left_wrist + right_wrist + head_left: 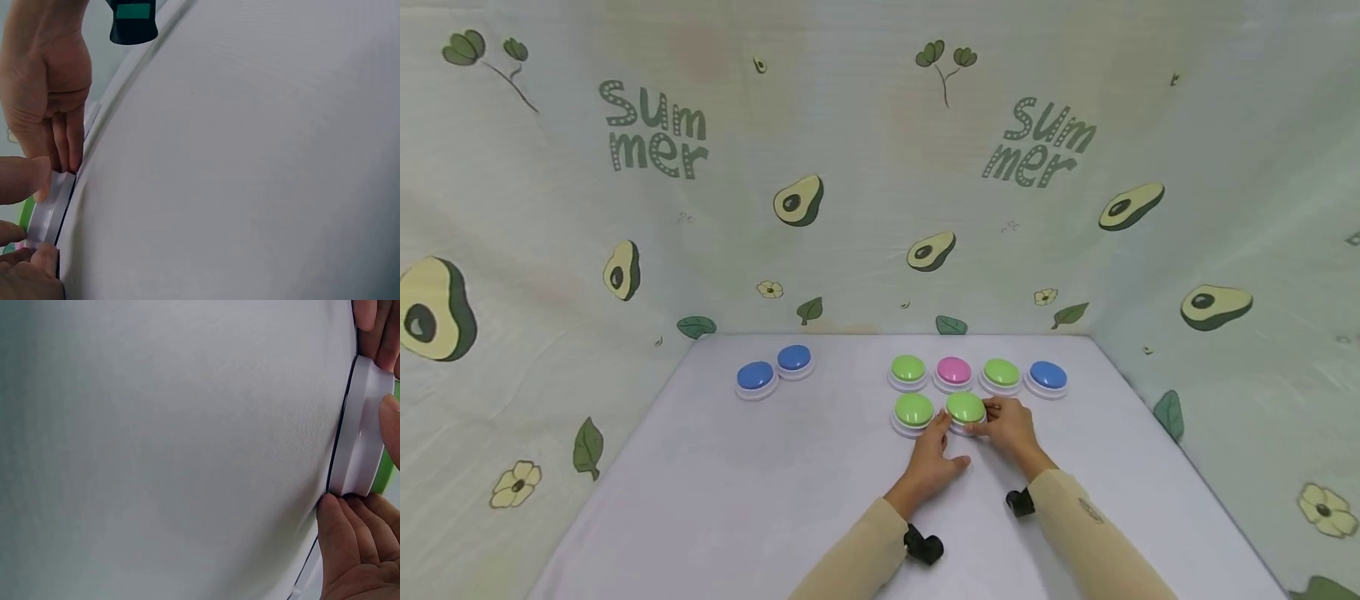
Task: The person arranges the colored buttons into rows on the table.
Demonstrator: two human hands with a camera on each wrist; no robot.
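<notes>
Several round push buttons with white bases stand on the white table (820,483). My right hand (1011,429) pinches a green push button (966,407) at the front right of the group, with thumb in front and fingers on its right side. My left hand (931,467) touches the left side of the same button with its fingertips, thumb held apart. Close by on the left is another green button (914,408). In the left wrist view the button's white base (49,215) lies between both hands; the right wrist view shows the base (359,431) too.
Behind runs a row: a green button (908,367), a pink button (954,370), a green button (1002,372) and a blue button (1048,374). Two blue buttons (755,375) sit at the back left. A printed cloth (865,150) surrounds the table.
</notes>
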